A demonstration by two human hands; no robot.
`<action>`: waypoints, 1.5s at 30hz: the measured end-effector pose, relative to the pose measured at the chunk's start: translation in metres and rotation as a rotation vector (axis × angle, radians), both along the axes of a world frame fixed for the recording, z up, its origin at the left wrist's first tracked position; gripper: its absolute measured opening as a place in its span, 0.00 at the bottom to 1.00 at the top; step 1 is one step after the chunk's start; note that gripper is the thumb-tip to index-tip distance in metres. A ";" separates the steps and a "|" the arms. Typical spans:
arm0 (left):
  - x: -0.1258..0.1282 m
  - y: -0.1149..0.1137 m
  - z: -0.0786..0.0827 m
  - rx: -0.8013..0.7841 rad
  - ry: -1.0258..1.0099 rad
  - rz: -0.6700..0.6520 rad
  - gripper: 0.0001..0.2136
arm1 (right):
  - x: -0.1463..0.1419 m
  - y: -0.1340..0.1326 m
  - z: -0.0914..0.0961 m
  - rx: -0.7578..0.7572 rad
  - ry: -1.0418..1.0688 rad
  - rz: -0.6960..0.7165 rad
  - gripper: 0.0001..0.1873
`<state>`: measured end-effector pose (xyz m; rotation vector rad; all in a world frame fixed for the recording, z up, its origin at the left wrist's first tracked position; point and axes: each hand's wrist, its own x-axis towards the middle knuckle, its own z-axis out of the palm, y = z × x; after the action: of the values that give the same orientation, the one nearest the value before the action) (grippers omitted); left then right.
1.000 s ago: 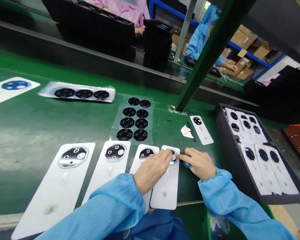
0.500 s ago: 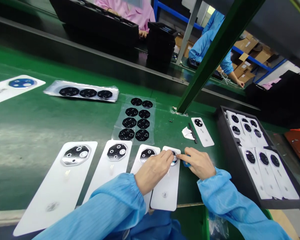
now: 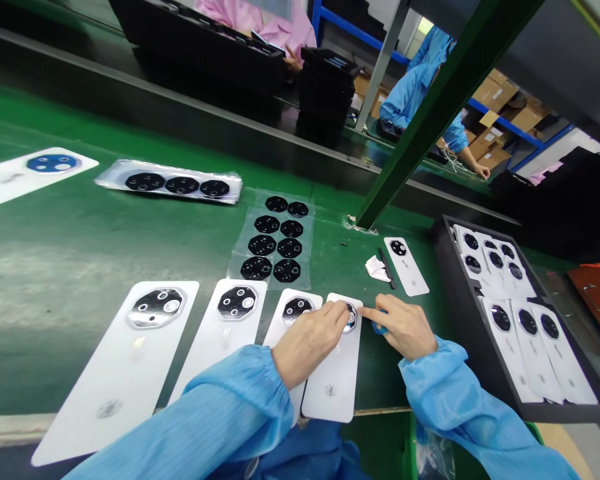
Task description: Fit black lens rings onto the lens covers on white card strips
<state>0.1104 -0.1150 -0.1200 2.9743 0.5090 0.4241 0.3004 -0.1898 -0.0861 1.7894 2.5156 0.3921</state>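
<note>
rightmost white panel [image 3: 330,383] in the near row lies on the green table [image 3: 95,247]. left hand [image 3: 309,341] is bent over its shiny octagon [image 3: 351,320], can't tell if it's pinching anything. right hand [image 3: 404,327] sticks one finger out by the octagon, blue bit [image 3: 379,329] underneath, grip unclear.

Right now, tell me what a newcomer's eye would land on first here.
Probably the row of four white panels with shiny dark octagons, along the near edge of the green table. The left hand and right hand meet at the octagon on the rightmost panel. Beyond lies a clear sheet of black octagons, and to the right a black box holds more white panels.
</note>
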 end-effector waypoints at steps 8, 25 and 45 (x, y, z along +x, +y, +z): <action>0.000 0.000 -0.001 0.005 -0.005 -0.006 0.11 | 0.001 0.006 -0.003 0.052 -0.069 0.123 0.16; 0.000 0.002 -0.001 -0.021 0.014 -0.007 0.10 | 0.003 0.008 -0.007 0.137 -0.044 0.183 0.14; 0.000 0.002 -0.003 -0.054 -0.021 0.006 0.11 | 0.008 0.000 -0.006 0.076 0.093 0.023 0.17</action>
<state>0.1100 -0.1126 -0.1227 2.9140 0.5194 0.4344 0.3085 -0.1899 -0.0924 1.8484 2.6191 0.4204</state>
